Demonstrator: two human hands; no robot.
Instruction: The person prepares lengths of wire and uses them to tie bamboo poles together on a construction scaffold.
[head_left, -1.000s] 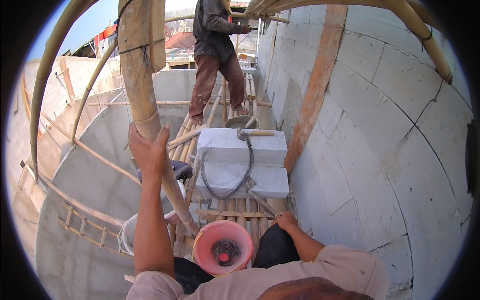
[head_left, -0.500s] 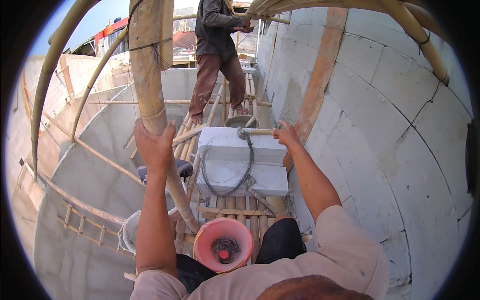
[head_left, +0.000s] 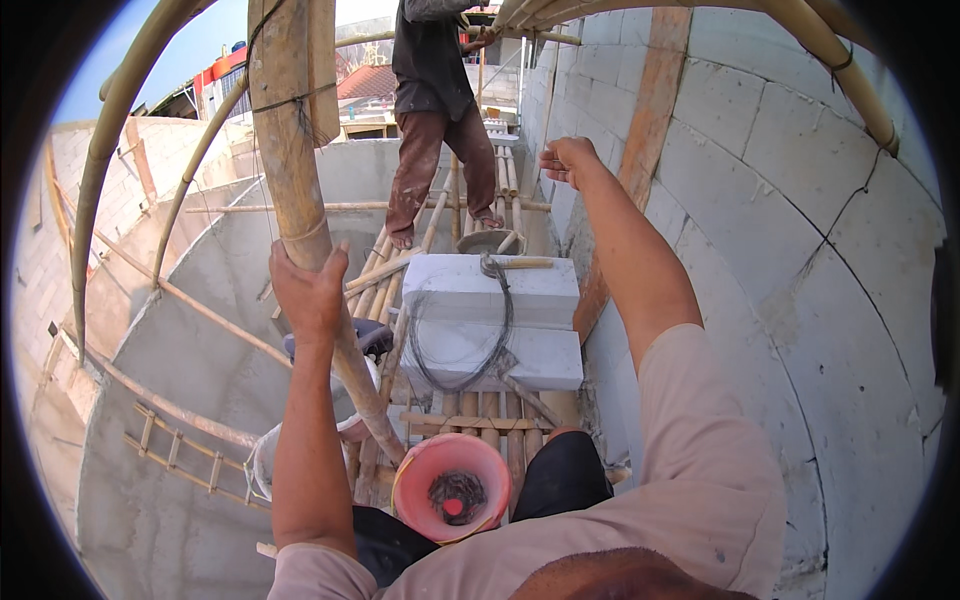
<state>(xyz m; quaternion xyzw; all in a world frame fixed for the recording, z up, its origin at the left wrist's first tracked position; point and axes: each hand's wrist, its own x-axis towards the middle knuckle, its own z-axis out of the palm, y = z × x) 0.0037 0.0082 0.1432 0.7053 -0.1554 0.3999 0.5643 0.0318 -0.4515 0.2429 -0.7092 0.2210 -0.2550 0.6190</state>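
My left hand [head_left: 308, 292] is wrapped around a thick upright bamboo pole [head_left: 290, 150]. My right hand [head_left: 572, 162] is raised in the air near the block wall, fingers loosely bent and apart, with nothing visible in it. Below it, a hammer [head_left: 525, 263] with a wooden handle lies on top of white lightweight blocks [head_left: 440, 285] stacked on the scaffold. A loop of dark wire [head_left: 508, 320] hangs over the blocks' near side. Close to my legs stands a pink bucket [head_left: 410, 490] with a heap of small dark pieces, perhaps nails, and a red round thing inside.
Another person [head_left: 440, 120] stands barefoot farther along the bamboo platform [head_left: 490, 410], beside a round basin [head_left: 487, 241]. A block wall [head_left: 720, 280] with a wooden plank [head_left: 645, 130] rises on the right. Bamboo poles [head_left: 115, 140] arch overhead; a pale bucket [head_left: 265, 460] sits left.
My right hand has left the end of the hammer handle and risen. The hammer stays on the blocks. My left hand keeps its hold on the pole.
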